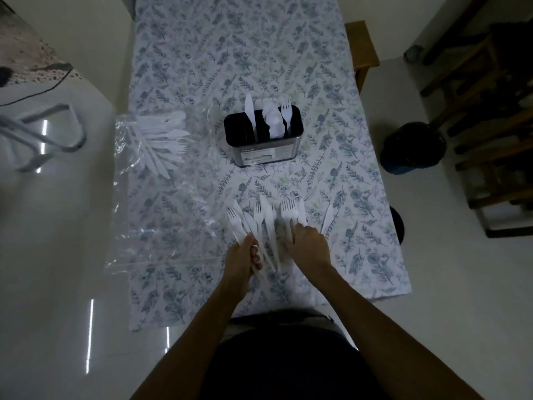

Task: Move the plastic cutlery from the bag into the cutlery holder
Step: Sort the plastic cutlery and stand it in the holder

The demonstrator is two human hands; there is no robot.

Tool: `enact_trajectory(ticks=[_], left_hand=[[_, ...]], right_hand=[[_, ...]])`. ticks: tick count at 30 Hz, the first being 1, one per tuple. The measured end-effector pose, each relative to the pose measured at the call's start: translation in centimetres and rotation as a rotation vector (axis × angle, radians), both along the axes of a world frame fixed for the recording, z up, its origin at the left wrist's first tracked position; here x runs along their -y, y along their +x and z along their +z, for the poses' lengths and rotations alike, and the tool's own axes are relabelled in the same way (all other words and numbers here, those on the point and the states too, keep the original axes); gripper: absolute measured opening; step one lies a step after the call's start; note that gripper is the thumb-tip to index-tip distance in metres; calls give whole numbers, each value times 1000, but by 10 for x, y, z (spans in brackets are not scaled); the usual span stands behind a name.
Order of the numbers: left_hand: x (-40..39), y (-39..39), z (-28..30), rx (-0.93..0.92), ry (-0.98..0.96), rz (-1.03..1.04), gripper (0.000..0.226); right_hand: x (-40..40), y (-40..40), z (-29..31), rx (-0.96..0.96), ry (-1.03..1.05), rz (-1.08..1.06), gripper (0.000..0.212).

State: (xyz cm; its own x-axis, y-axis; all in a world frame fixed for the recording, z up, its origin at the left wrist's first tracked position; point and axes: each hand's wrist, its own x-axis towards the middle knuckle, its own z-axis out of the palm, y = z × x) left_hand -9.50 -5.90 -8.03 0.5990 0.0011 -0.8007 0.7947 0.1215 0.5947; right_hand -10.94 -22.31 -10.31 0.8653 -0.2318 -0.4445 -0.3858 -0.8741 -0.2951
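A black cutlery holder [264,148] stands mid-table with a white knife, spoons and a fork upright in its compartments. To its left lies a clear plastic bag [135,157] with several white knives and forks [164,140] inside. Near the front of the table my left hand [245,255] grips a fan of white forks and knives [261,219] by their handles. My right hand [307,243] pinches the handles of forks [290,210] in the same bunch. A single white knife [327,219] lies on the cloth just right of my right hand.
A floral tablecloth [360,197] covers the table. A white chair [43,134] stands at the left, a dark bin [412,148] on the floor at the right, and wooden furniture [490,111] beyond it. Glossy floor surrounds the table.
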Motion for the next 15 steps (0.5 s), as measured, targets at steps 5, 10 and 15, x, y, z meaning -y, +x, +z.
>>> enact_trajectory(ticks=[5, 10, 15], left_hand=[[-6, 12, -9, -12, -40, -30, 29], [-9, 13, -13, -24, -51, -94, 26], [-6, 21, -13, 9, -212, -146, 38]], right_hand=[[-5, -3, -5, 20, -54, -76, 38], [-8, -11, 4, 52, -75, -102, 30], [-23, -24, 27, 227, 208, -57, 19]])
